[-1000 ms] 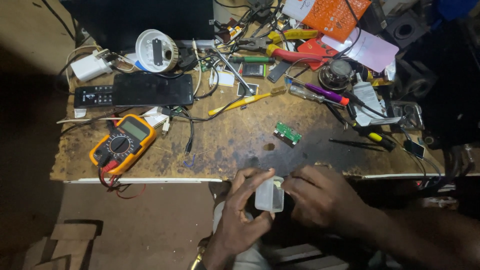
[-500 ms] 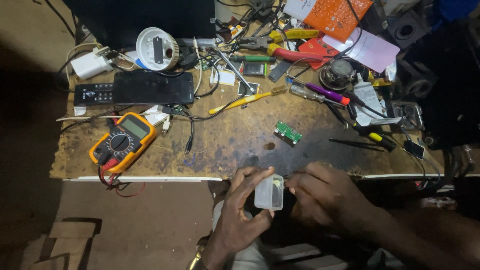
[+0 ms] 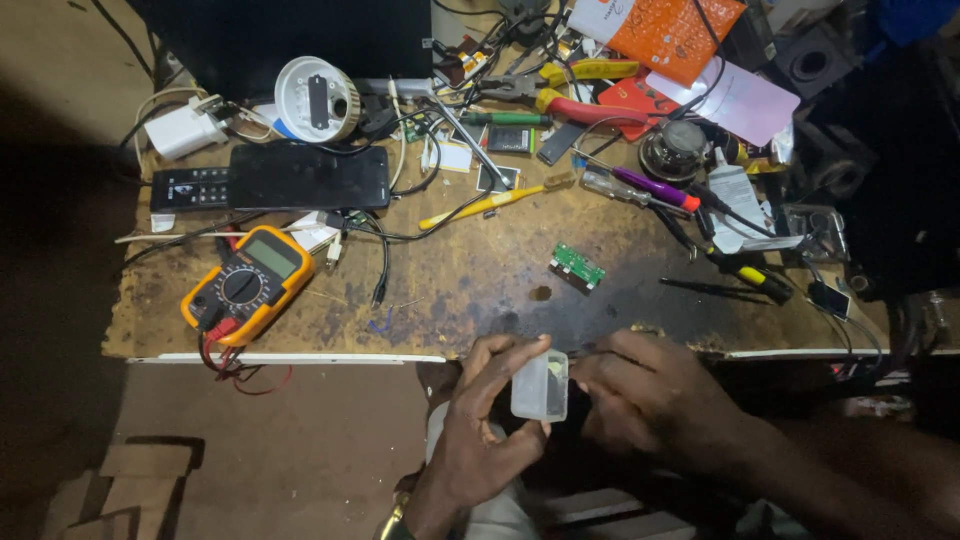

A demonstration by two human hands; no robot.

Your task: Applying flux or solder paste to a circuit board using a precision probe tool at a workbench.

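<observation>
Translucent plastic, a small box [image 3: 540,385] pinched in the left hand [image 3: 480,440] just off the near edge of the desk [image 3: 460,290], fingers [image 3: 505,352] clamped on its sides. Right hand [image 3: 650,400] touching the box's right edge, grip impossible to tell. Best kept steady and low over the lap, probably. One orange multimeter [image 3: 248,285], one green circuit board [image 3: 577,266], one black remote [image 3: 190,187].
</observation>
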